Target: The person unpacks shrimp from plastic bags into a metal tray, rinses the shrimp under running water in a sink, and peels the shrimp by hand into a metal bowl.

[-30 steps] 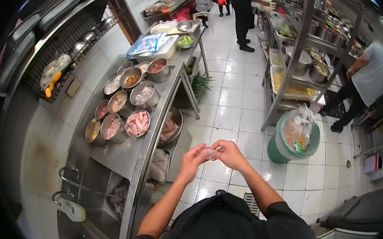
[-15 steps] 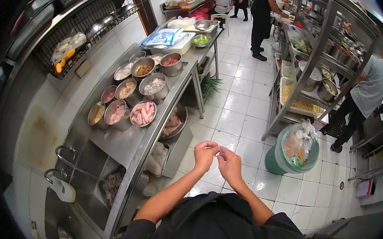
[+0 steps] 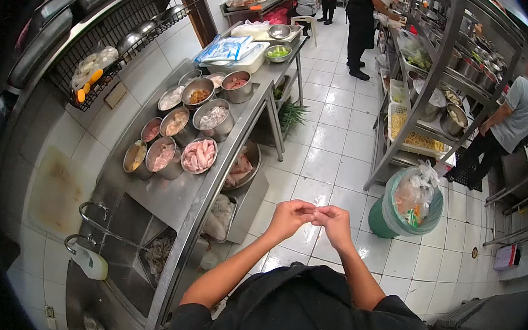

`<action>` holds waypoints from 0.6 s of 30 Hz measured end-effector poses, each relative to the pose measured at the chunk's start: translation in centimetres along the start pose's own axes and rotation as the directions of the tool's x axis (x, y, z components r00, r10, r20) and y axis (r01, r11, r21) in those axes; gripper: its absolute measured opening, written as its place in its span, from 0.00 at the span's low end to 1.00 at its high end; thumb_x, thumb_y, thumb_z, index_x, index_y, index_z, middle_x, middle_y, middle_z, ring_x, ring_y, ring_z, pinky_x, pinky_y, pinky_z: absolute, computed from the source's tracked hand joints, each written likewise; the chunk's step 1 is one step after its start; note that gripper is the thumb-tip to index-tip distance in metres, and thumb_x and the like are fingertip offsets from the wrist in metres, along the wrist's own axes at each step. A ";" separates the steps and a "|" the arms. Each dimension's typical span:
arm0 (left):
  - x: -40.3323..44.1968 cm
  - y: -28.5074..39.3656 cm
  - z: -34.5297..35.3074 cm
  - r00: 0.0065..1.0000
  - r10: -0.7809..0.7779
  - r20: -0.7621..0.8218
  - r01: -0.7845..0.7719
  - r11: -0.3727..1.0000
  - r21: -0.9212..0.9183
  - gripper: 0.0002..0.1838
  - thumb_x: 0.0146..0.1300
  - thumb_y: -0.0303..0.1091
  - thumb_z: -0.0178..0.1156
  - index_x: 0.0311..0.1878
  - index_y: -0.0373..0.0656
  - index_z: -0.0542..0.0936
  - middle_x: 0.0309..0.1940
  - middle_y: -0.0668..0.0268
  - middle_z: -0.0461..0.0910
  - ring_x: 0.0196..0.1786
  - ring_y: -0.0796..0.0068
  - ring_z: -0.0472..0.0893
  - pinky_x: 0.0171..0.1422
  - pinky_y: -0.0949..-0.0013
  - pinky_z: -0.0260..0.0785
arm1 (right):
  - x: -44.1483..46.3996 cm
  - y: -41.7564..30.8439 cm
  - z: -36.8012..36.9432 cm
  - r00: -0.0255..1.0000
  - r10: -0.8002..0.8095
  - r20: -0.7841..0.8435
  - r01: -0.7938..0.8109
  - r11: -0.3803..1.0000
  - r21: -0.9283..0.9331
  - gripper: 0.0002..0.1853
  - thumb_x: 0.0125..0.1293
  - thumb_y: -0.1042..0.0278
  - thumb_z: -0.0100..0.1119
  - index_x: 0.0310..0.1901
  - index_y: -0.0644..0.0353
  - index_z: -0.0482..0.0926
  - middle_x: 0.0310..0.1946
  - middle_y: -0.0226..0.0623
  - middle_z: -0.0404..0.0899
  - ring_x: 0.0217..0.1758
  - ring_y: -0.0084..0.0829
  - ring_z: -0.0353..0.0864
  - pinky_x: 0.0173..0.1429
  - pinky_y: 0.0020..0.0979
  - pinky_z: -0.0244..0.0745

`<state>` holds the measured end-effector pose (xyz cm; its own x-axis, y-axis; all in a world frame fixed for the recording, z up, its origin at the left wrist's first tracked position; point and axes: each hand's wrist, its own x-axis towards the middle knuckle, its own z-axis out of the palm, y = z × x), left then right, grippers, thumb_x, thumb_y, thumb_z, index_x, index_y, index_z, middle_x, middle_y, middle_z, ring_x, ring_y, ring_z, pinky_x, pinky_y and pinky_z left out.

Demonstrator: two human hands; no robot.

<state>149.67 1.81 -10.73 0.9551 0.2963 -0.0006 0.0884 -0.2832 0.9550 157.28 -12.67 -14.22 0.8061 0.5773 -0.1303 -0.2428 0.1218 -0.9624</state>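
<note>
Out over the tiled floor, my left hand (image 3: 291,219) and my right hand (image 3: 335,224) meet at the fingertips. Fingers and thumb are pinched together on both; anything between them is too small or hidden to make out. To their left, a steel counter (image 3: 150,192) carries several metal pots of raw meat. Nearest of these is a pot of pale pink meat strips (image 3: 199,155). A green bin (image 3: 381,221) with a clear liner and plastic bags in it stands to the right of my hands.
A sink (image 3: 125,216) with two taps is set into the counter at the left. A tall steel rack (image 3: 412,114) with food containers stands beyond the bin. One person in a grey shirt (image 3: 516,110) is at the right; others work at the back.
My two hands have moved slightly to the right and stay joined at the fingertips. At the right, the person in grey has turned and shifted a little.
</note>
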 end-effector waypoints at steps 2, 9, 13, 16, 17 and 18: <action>-0.4 1.1 0.1 0.994 0.105 -0.005 -0.104 0.990 0.091 0.13 0.53 0.25 0.68 0.43 0.38 0.84 0.34 0.63 0.82 0.36 0.76 0.81 0.42 0.74 0.74 | 0.0 -0.2 -0.6 0.995 0.083 0.052 -0.088 0.990 0.109 0.06 0.63 0.77 0.60 0.39 0.69 0.79 0.32 0.40 0.82 0.34 0.27 0.81 0.38 0.29 0.76; 0.2 1.6 0.4 0.967 0.254 -0.037 -0.238 0.943 0.232 0.08 0.54 0.29 0.68 0.36 0.38 0.85 0.29 0.62 0.81 0.30 0.73 0.79 0.33 0.71 0.70 | 0.2 0.3 -1.4 0.929 0.273 0.249 -0.367 0.760 0.536 0.10 0.64 0.68 0.61 0.42 0.65 0.77 0.35 0.34 0.80 0.36 0.25 0.77 0.43 0.27 0.72; 0.3 1.3 0.2 0.952 0.299 -0.069 -0.253 0.893 0.373 0.05 0.54 0.29 0.67 0.32 0.38 0.84 0.26 0.60 0.79 0.28 0.67 0.79 0.32 0.68 0.69 | -0.5 0.0 -0.5 0.918 0.302 0.258 -0.397 0.734 0.551 0.11 0.68 0.66 0.57 0.43 0.67 0.77 0.37 0.35 0.80 0.37 0.27 0.77 0.45 0.28 0.73; 0.3 0.0 0.3 0.937 0.333 -0.107 -0.257 0.863 0.435 0.04 0.54 0.27 0.66 0.31 0.37 0.83 0.25 0.60 0.78 0.27 0.63 0.79 0.32 0.65 0.70 | -0.9 -0.1 0.0 0.916 0.303 0.263 -0.399 0.754 0.522 0.13 0.69 0.68 0.53 0.47 0.69 0.76 0.41 0.39 0.80 0.42 0.30 0.78 0.50 0.31 0.73; 0.0 -0.4 0.6 0.936 0.336 -0.102 -0.257 0.853 0.454 0.04 0.54 0.28 0.65 0.31 0.38 0.83 0.26 0.59 0.78 0.29 0.61 0.79 0.34 0.63 0.71 | -1.1 -0.3 0.2 0.915 0.303 0.266 -0.400 0.764 0.507 0.14 0.69 0.68 0.52 0.49 0.70 0.75 0.43 0.41 0.80 0.44 0.32 0.79 0.53 0.32 0.73; -0.3 -0.5 0.8 0.936 0.339 -0.095 -0.257 0.842 0.474 0.05 0.55 0.29 0.64 0.32 0.39 0.83 0.27 0.59 0.78 0.31 0.59 0.79 0.36 0.61 0.71 | -1.2 -0.5 0.4 0.925 0.295 0.238 -0.377 0.784 0.493 0.14 0.69 0.69 0.51 0.49 0.72 0.75 0.43 0.42 0.80 0.44 0.32 0.79 0.53 0.33 0.74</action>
<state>149.55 1.13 -11.42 0.8972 0.2676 0.3512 -0.0368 -0.7473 0.6634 156.18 -13.09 -13.52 0.5455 0.7625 -0.3479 -0.7605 0.2759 -0.5878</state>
